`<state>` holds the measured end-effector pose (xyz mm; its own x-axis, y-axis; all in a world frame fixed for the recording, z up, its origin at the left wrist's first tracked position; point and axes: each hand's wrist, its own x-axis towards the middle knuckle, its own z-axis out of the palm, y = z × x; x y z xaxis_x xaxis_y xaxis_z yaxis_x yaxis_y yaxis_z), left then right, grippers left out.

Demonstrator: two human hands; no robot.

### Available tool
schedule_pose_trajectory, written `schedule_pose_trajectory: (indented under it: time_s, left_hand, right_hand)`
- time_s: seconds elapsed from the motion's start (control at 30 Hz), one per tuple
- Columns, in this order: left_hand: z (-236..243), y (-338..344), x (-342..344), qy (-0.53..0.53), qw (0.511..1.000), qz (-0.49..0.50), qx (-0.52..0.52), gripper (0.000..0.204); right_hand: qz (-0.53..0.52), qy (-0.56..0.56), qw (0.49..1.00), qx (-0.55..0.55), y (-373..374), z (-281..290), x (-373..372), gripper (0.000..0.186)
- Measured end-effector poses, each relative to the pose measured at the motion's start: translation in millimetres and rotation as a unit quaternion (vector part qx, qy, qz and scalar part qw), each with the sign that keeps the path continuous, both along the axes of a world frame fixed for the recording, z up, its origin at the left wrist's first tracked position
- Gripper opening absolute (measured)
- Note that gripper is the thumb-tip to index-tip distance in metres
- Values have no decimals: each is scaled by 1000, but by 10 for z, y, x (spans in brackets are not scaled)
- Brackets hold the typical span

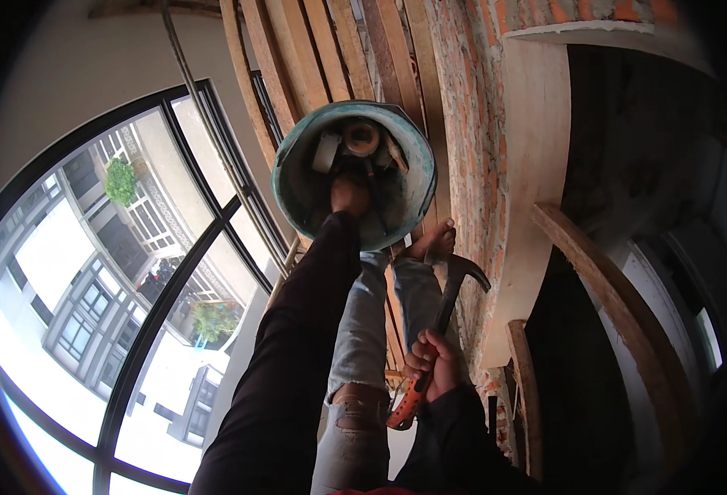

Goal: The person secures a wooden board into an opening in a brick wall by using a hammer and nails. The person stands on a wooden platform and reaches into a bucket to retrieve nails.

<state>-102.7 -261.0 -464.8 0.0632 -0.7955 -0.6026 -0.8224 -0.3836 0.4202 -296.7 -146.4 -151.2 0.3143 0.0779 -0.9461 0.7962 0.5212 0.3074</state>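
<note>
Your left arm (pixel 289 346) runs long and nearly straight, up from the lower edge of view, and your left hand (pixel 351 194) is down inside the bucket (pixel 409 202), wrist within the rim. Its fingers are hidden, so I cannot tell whether they grip anything. Your right arm is bent and closer in; your right hand (pixel 438 363) is wrapped around the orange grip of the hammer (pixel 446 313), whose dark head points away from you with the claw curving right.

The bucket sits on the planks (pixel 297 49), covering most of their width from left edge to right. In it, beyond your left hand, lie a ring (pixel 361 139), a white block (pixel 326 153) and a stick (pixel 396 155). The bucket's wall hems that hand in all round. Your bare foot (pixel 434 242) is at the planks' right edge, beside the brick wall (pixel 471 165) and near the hammer's head. A window (pixel 108 404) fills the left.
</note>
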Motion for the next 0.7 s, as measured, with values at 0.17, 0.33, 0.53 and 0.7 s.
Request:
schedule_pose_trajectory:
  time_s: [0.17, 0.33, 0.53, 0.7]
  left_hand:
    - [161, 75, 9, 35, 996, 47, 71, 25]
    - [45, 293, 63, 22, 985, 164, 51, 28]
    - [396, 197, 8, 324, 789, 488, 188, 24]
    - [907, 111, 54, 399, 752, 482, 207, 7]
  right_hand:
    - [-8, -4, 1000, 4, 45, -28, -22, 24]
    - [-3, -1, 1000, 10, 37, -16, -16, 23]
    - [-5, -1, 1000, 0, 39, -21, -60, 24]
    - [21, 15, 1000, -4, 36, 7, -86, 25]
